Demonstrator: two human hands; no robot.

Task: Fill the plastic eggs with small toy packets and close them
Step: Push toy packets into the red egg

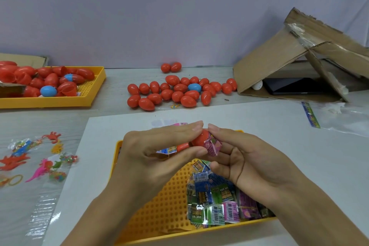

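Both hands meet over the near yellow tray [171, 205]. The left hand [159, 152] curls its fingers and thumb round a red egg half [198, 139]. The right hand [239, 158] pinches a pink toy packet [213, 145] and holds it at the egg half's open mouth, touching it. More toy packets [219, 199] lie in a heap in the tray, blue, green and pink, with bar codes on them. The words on them are too blurry to read. Farther back on the table sits a bunch of closed red eggs [179, 92] with one blue egg [194, 87] among them. On the far left, another yellow tray [95, 84] holds open egg halves [40, 80]. Little toy animals [40, 158] lie at the left. A torn cardboard box [299, 62] stands at the right.
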